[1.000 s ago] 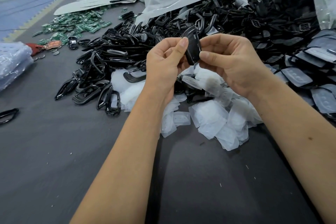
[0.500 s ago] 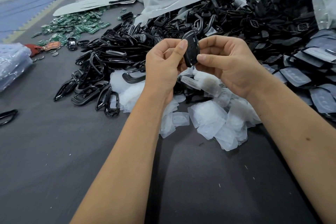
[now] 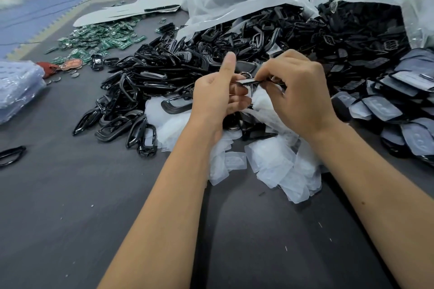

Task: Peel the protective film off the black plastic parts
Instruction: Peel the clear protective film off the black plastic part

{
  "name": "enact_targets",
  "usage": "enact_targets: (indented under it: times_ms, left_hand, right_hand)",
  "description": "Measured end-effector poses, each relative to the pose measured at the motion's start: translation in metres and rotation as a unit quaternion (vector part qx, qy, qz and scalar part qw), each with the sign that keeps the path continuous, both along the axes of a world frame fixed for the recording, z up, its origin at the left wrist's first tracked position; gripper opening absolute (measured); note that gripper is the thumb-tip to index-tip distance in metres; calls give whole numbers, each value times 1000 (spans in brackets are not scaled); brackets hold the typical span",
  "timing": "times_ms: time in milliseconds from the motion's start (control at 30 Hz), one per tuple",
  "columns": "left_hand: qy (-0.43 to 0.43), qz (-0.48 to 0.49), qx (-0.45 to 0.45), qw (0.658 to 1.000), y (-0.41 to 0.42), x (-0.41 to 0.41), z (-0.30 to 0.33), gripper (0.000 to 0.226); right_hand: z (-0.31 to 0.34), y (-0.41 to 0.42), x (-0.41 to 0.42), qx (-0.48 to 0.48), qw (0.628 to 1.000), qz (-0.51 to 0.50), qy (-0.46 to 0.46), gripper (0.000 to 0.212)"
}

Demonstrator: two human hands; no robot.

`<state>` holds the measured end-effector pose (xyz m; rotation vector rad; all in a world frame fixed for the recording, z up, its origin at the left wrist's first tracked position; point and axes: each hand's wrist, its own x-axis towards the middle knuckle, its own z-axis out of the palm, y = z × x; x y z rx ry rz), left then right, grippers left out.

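Both hands hold one black plastic part (image 3: 254,82) above the pile of peeled film (image 3: 277,162). It now lies flat, long axis left-right, where earlier it stood upright. Left hand (image 3: 218,96) grips its left end, thumb raised; right hand (image 3: 296,91) pinches its top edge.

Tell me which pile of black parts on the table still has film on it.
The pile at the far right edge: each piece there carries a pale, cloudy film on its face. The big central heap of black frames is bare and glossy.
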<state>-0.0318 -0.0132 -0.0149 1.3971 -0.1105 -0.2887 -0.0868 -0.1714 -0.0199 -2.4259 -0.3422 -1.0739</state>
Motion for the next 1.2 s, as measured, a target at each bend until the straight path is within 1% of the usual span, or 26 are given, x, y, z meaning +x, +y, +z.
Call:
enact_targets:
  times_ms: [67,100,133,200,267,367,433,500,633,833,1000,1100,1200]
  left_hand:
    - [-19,6,20,1000,2,0,-2,24]
    - [-31,8,26,999,3,0,-3,15]
    - [-43,11,31,999,3,0,-4,12]
    - [-64,16,39,997,4,-1,-5,11]
    - [-92,13,47,995,4,-1,-6,8]
    - [-133,-2,60,989,2,-1,-7,11]
    - [-160,-12,70,985,1,-1,-8,11]
    - [-176,-18,74,981,-1,-2,-8,11]
    - [-176,-12,82,981,-2,-3,-7,8]
    - [-129,9,68,989,-4,-3,-7,18]
    - [-116,22,65,991,-5,-4,-7,19]
    - [-126,19,71,989,-5,-2,-9,19]
    - [-157,16,75,985,-4,-1,-10,16]
  right_hand:
    - [0,-1,1,-33,999,-6,-17,10]
    - [0,-1,1,-29,999,-8,-26,11]
    - [0,0,0,-13,999,-15,-35,14]
    - [0,2,-2,53,997,-44,-45,20]
    - [1,2,-2,141,987,-71,-26,23]
    - [-1,1,2,276,958,-50,64,11]
    - [-1,0,4,328,936,-21,124,9]
    - [-3,0,5,328,933,-10,150,11]
    - [-2,-2,4,357,921,2,158,12]
    - [0,3,4,333,930,9,156,12]
    - [-1,3,5,324,932,8,164,11]
    - [-2,0,6,347,922,23,171,10]
    - [0,-4,5,369,911,54,174,7]
